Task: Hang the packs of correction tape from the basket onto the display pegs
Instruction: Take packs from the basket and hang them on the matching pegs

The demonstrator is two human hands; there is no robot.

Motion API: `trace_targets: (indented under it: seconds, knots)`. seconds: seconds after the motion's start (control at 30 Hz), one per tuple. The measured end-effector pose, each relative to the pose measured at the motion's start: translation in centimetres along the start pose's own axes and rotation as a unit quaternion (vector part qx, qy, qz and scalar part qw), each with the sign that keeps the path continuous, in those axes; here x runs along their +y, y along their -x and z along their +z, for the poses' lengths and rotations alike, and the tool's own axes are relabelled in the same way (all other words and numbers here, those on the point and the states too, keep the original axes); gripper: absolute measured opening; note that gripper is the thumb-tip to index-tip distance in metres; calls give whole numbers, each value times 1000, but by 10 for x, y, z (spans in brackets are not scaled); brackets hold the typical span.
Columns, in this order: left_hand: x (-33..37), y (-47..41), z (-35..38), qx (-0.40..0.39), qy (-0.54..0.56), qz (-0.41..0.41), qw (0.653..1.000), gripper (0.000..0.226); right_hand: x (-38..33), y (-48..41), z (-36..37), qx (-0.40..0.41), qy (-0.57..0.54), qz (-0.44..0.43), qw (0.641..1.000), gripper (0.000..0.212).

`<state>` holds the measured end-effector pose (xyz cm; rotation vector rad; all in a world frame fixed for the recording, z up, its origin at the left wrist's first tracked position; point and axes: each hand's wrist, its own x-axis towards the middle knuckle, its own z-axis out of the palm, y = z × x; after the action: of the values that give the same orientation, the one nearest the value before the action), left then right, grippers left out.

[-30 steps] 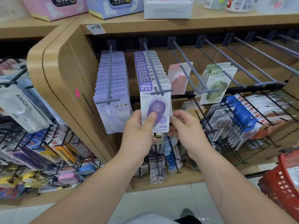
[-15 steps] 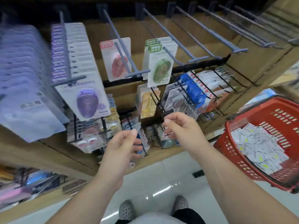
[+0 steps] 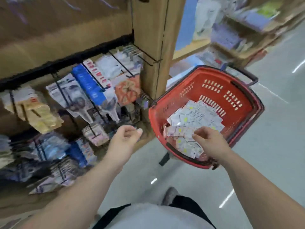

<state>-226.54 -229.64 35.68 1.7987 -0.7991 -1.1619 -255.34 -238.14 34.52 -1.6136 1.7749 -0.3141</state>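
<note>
- Head view shows your right hand (image 3: pixel 209 142) low over the basket (image 3: pixel 214 90), with the fingers bent down onto the heap of packs. The picture is blurred there, so I cannot tell if the hand already pinches one pack or only touches it.
- Your left hand (image 3: pixel 124 138) is in the air just beside the near left rim of the basket. Its fingers are loosely curled and nothing is in it.
- The packs of correction tape (image 3: pixel 194 116) lie loose in the bottom of the basket. They are flat white cards with small yellow marks, one over the other, and the heap reaches under your right hand.
- I judge each pack to be light: a thin card that bends easily, probably with a smooth face, so the packs will slide on one another.
- It is better to take one pack only, by the edge of the card, thumb on one face and a finger on the other. Hold it near the end that goes on the peg; a hanging hole is too small to see here.
- The basket is near the wooden post (image 3: pixel 153 47) of the display, above the pale floor (image 3: pixel 272 138).
- Left of the post, black wire pegs (image 3: pixel 123 66) carry other goods, among them blue packs (image 3: pixel 89 83). All of this is blurred.
</note>
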Motion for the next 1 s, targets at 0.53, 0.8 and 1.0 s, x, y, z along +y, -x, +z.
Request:
trace_targets:
  seconds: [0.53,0.8,1.0]
  knots:
    - [-28,-81,152,-1,-113,-53,992,82,89,-94,-46,-126,166,-16,978,25]
    - [-48,-88,173,55,-117,-58,990,106,92,-136,-37,-236,169,-44,956,13]
    - [-60,-91,184,107,-163,-73,978,115,87,-206,14,-379,189,-156,892,21]
